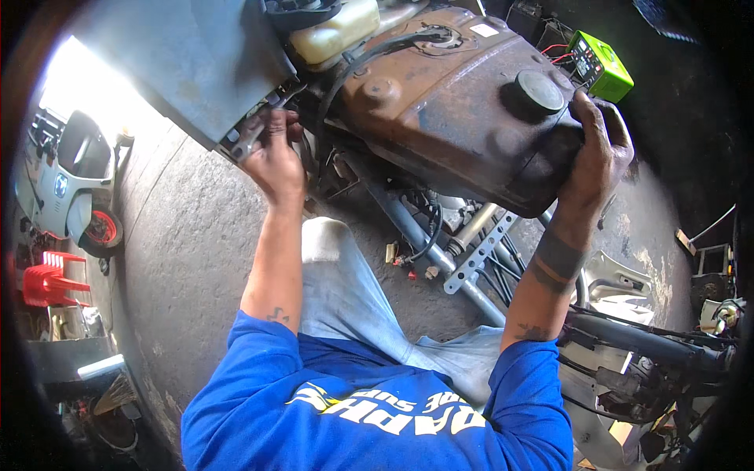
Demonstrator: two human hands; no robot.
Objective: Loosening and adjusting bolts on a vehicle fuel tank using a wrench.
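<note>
A rusty brown fuel tank (440,102) with a round black cap (538,91) sits tilted above a scooter frame. My right hand (597,153) grips its right end, thumb on top near the cap and the other fingers around the far side. At the lower edge of a grey body panel (188,63), my left hand (275,153) is closed around a silver hand tool, which looks like a wrench (248,141). The tool's working end is hard to make out. A black hose (345,74) runs over the tank's left side, next to a cream plastic reservoir (336,31).
Grey frame tubes (400,216) and a perforated metal bracket (481,250) lie under the tank. A green battery charger (601,67) stands behind it. Red plastic chairs (51,279) and a white scooter (75,184) are far left; loose parts (628,377) lie right.
</note>
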